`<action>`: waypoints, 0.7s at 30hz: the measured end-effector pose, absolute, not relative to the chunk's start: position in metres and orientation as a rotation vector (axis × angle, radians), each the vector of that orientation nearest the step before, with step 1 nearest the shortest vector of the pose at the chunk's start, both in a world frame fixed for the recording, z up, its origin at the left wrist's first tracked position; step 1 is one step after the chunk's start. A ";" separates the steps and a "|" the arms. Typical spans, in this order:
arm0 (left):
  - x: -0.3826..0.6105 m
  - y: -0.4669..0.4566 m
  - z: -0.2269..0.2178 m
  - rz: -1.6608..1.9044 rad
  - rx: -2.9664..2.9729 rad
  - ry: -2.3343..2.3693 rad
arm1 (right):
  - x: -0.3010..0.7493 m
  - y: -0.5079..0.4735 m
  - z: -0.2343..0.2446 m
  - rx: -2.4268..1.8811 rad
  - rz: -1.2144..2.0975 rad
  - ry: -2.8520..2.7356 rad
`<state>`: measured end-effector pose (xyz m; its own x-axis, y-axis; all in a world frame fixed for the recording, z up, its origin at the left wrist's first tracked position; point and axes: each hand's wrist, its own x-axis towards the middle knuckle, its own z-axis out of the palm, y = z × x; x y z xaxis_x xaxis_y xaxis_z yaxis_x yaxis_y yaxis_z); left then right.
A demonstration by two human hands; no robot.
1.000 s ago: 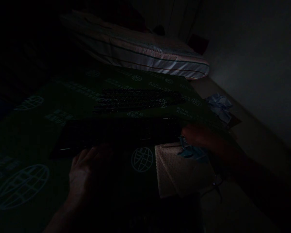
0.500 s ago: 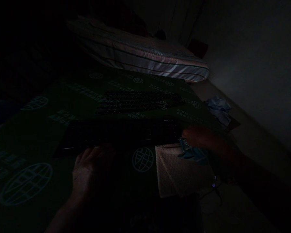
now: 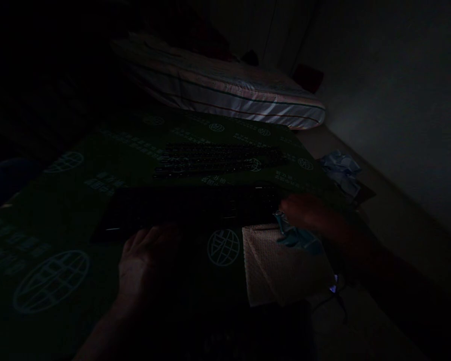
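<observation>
The scene is very dark. My left hand (image 3: 145,255) rests with fingers stretched out at the near edge of a flat black keyboard-like slab (image 3: 188,210) lying on a green mat (image 3: 60,210) printed with globe logos. My right hand (image 3: 304,213) is closed on a crumpled blue wipe (image 3: 295,235) at the slab's right end, above a pale folded cloth (image 3: 281,265). A second dark keyboard (image 3: 218,158) lies farther back on the mat.
A striped mattress (image 3: 229,93) lies beyond the mat against the far wall. Crumpled blue wipes (image 3: 340,168) sit on the floor at the right. A thin cable with a small light (image 3: 332,291) runs near the cloth.
The view has drifted a little, so everything sits slightly to the right. My right hand with the blue wipe has edged a little toward the slab. My left hand has kept its place.
</observation>
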<state>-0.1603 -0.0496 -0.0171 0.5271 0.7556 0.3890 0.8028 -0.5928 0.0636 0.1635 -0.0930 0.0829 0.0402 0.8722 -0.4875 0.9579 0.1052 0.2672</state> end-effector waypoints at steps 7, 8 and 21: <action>-0.161 -0.052 -0.017 -0.583 -2.644 -1.390 | 0.165 -0.091 0.075 1.782 -0.223 1.856; -0.162 -0.052 -0.017 -0.590 -2.646 -1.389 | 0.165 -0.091 0.075 1.786 -0.219 1.860; -0.163 -0.053 -0.020 -0.647 -2.653 -1.378 | 0.177 -0.096 0.071 1.954 -0.423 1.916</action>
